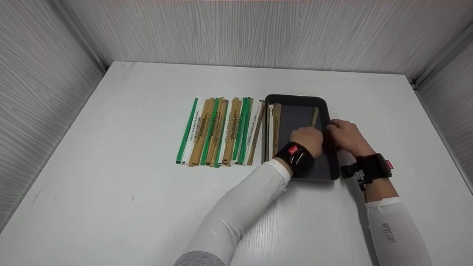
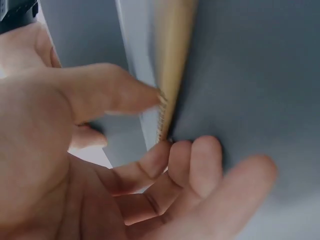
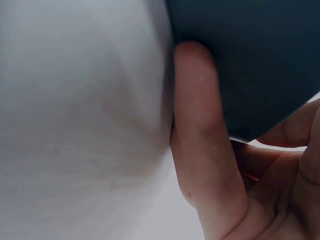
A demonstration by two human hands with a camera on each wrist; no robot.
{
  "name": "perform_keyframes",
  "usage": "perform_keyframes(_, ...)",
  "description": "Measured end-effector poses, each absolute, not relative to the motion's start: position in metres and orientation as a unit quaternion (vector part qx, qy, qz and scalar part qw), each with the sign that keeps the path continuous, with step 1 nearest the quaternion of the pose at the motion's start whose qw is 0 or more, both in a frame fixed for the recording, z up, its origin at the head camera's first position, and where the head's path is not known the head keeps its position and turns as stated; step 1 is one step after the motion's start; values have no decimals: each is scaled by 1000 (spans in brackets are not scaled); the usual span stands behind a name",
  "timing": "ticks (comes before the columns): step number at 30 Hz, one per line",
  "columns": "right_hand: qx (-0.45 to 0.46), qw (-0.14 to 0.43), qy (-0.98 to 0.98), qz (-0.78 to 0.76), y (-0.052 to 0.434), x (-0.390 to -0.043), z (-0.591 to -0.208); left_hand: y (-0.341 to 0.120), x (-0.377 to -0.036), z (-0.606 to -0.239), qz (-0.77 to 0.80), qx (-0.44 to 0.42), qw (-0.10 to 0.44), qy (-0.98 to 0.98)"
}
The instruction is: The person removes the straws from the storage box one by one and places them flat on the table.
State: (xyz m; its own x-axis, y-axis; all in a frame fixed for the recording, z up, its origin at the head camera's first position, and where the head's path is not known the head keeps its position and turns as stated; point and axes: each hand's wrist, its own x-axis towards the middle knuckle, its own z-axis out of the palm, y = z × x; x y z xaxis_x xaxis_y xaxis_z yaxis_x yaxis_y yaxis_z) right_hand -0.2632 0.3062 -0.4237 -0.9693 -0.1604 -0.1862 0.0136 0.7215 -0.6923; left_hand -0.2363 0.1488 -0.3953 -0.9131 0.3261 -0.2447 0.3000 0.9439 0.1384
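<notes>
My left hand [image 1: 309, 138] reaches into a dark grey tray [image 1: 295, 99] and pinches the near end of a tan stick [image 1: 315, 116] lying along the tray's right wall. In the left wrist view the thumb and curled fingers [image 2: 150, 165] close around the end of the tan stick [image 2: 172, 70]. My right hand [image 1: 343, 134] holds the tray's right rim from outside. In the right wrist view one finger [image 3: 197, 130] lies along the tray's dark outer wall [image 3: 250, 60]. A few more sticks [image 1: 274, 129] lie against the tray's left side.
A row of several green, white and tan sticks [image 1: 221, 131] lies side by side on the white table [image 1: 111, 184], left of the tray. Grey panelled walls close in the back and both sides.
</notes>
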Motion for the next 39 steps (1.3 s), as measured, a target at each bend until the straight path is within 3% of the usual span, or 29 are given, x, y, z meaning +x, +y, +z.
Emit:
perform_keyframes(12,-29,124,918,-375,305,-264,-424,137,-244,-398,98,144,127,976)
perform_keyframes(20,-36,119,923,-364,305,-263,-422,117,-238,-368,126,166,92,974)
perform_keyframes(30,-31,121,925,-360,304,-263,-423,36,-235,-328,285,146,36,947)
perform_keyframes(39,-32,130,924,-358,304,-263,-424,-17,-237,-351,310,88,45,945)
